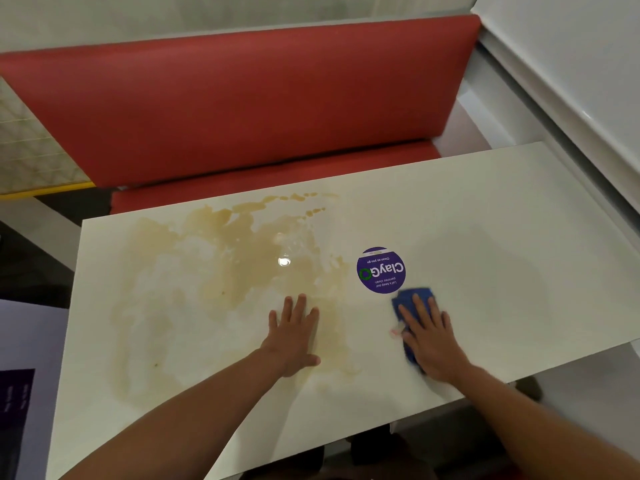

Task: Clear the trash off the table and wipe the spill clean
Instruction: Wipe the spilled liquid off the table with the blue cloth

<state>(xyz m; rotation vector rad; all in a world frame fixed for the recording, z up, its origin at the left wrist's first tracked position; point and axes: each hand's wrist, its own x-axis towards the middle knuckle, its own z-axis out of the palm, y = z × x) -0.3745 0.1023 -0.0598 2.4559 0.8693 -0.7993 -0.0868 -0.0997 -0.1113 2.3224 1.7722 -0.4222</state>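
A wide brownish spill (221, 271) spreads over the left and middle of the white table (502, 237). My left hand (294, 337) lies flat on the table with fingers spread, at the spill's right edge. My right hand (433, 341) presses flat on a folded blue cloth (405, 301), just right of the spill and below a round purple sticker (381, 270). The cloth shows past my fingertips and beside my palm. No trash is visible on the table.
A red padded bench (242, 109) runs along the table's far side. A white wall ledge (571, 81) borders the right. To the left lies dark floor with a purple sign (15, 410).
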